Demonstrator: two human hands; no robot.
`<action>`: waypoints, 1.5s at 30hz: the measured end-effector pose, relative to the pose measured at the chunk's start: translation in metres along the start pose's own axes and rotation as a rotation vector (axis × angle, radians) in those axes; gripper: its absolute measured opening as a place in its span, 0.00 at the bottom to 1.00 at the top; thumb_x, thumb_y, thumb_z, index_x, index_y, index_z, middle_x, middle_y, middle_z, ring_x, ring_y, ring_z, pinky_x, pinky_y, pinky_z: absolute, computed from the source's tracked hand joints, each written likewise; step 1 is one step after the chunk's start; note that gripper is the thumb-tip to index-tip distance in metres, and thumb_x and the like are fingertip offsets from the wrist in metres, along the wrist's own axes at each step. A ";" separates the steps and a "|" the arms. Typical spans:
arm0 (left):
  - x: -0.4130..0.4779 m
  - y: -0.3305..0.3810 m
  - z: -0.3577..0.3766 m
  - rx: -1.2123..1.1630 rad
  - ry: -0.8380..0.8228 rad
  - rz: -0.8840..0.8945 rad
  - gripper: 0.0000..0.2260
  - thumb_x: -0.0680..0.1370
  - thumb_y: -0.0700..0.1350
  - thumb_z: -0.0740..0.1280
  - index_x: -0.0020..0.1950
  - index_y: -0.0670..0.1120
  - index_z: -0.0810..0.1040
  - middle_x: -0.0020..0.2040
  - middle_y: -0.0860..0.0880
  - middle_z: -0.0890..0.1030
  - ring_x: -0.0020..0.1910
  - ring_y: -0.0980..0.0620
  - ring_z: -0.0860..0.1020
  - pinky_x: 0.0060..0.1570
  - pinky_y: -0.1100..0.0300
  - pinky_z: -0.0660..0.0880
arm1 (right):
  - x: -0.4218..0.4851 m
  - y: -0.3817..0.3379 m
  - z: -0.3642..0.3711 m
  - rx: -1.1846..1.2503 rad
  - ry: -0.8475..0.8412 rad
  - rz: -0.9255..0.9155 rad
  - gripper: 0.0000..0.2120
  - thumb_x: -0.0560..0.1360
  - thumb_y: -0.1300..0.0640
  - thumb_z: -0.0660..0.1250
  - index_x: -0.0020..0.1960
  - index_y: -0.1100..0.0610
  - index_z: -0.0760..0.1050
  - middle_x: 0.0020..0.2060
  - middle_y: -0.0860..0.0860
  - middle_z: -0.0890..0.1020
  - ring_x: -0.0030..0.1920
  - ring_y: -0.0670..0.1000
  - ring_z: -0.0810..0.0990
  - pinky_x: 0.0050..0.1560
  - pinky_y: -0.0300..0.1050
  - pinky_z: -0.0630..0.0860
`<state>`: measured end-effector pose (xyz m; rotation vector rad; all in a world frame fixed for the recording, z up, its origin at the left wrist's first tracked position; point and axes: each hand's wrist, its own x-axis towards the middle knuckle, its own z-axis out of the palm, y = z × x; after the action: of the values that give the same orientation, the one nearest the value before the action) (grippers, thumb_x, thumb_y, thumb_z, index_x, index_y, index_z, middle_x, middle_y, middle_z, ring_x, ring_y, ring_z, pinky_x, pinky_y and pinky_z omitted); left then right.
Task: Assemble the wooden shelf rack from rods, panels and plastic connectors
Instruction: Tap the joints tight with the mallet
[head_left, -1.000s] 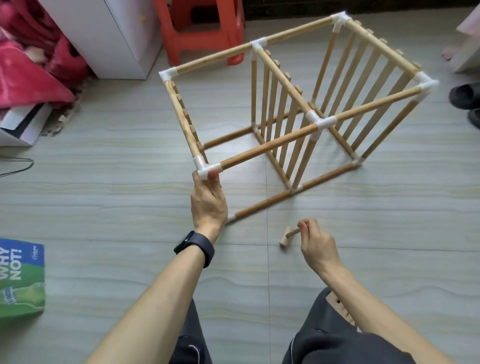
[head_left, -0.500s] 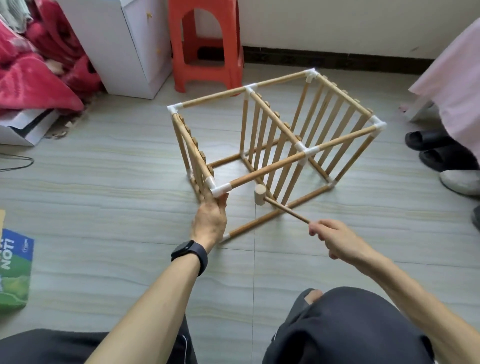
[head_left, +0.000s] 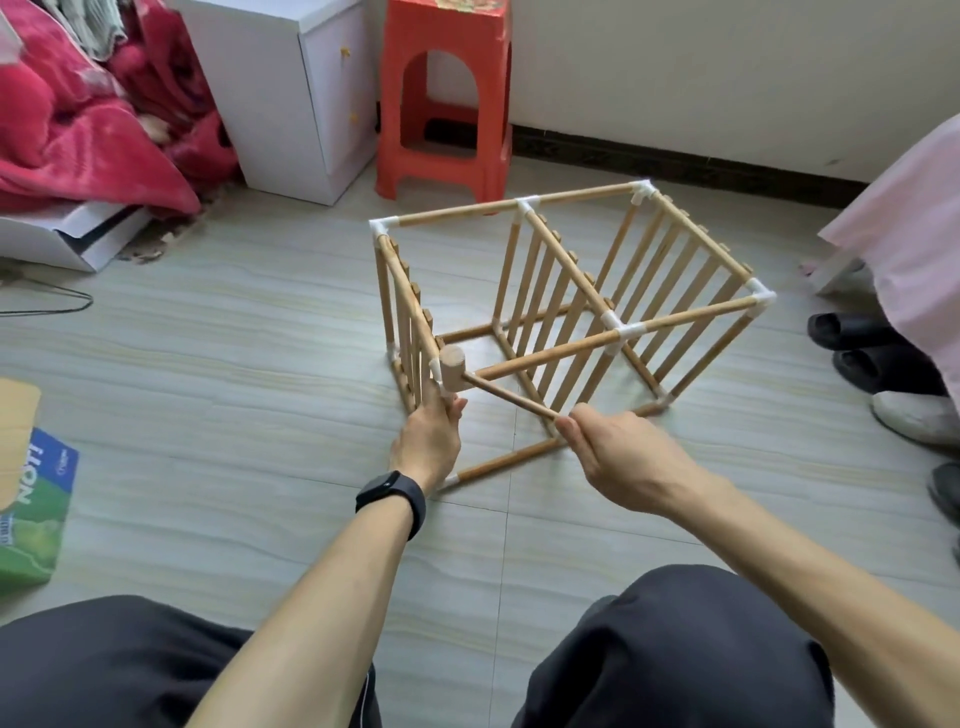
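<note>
Wooden mallet (head_left: 452, 370) gripped by right hand (head_left: 618, 462) has reached the rack (head_left: 545, 355) corner left hand (head_left: 428, 441) clasps

Centre floor: rack (head_left: 621, 330), before kneeling person. Behind it, by wall: stool (head_left: 441, 28); cabinet (head_left: 275, 88) just left of stool; bedding heap (head_left: 62, 130) further left. Carton (head_left: 31, 519) on floor, near left. Shoes (head_left: 852, 332) right of rack, beside hanging cloth (head_left: 914, 223). Left hand (head_left: 428, 439) grips rack's near-left corner, mallet (head_left: 451, 371) head at that corner; right hand (head_left: 618, 457) on handle end, right of left hand.

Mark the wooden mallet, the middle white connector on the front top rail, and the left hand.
small wooden mallet (head_left: 452, 369): head view, its cylindrical head.
white plastic connector (head_left: 621, 330): head view, joint mid front rail.
left hand (head_left: 428, 439): head view, back of hand, gripping the wooden rack (head_left: 545, 355).
</note>
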<state>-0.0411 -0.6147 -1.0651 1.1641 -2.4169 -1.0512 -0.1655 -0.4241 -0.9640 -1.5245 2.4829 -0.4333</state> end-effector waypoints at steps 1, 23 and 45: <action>0.001 -0.001 -0.001 -0.005 -0.006 -0.003 0.17 0.85 0.55 0.55 0.70 0.48 0.61 0.55 0.42 0.82 0.52 0.36 0.80 0.50 0.40 0.77 | 0.001 0.001 0.003 0.007 0.027 0.002 0.23 0.82 0.37 0.43 0.43 0.51 0.66 0.28 0.49 0.74 0.27 0.52 0.72 0.29 0.52 0.69; 0.033 -0.005 -0.054 0.006 0.341 -0.284 0.19 0.80 0.42 0.60 0.70 0.47 0.60 0.72 0.39 0.67 0.70 0.36 0.68 0.69 0.40 0.66 | -0.006 0.033 0.013 0.351 0.322 0.226 0.19 0.85 0.45 0.51 0.40 0.50 0.70 0.24 0.48 0.74 0.25 0.48 0.74 0.25 0.43 0.66; 0.060 0.067 0.017 0.777 0.078 0.358 0.25 0.73 0.40 0.65 0.68 0.48 0.61 0.67 0.45 0.67 0.62 0.44 0.67 0.66 0.47 0.61 | -0.022 0.067 0.010 0.297 0.512 0.232 0.16 0.84 0.43 0.50 0.41 0.48 0.65 0.24 0.48 0.73 0.24 0.50 0.74 0.22 0.40 0.65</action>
<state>-0.1267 -0.6234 -1.0339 0.8546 -2.8950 0.0669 -0.2090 -0.3775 -0.9963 -1.0935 2.7444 -1.2146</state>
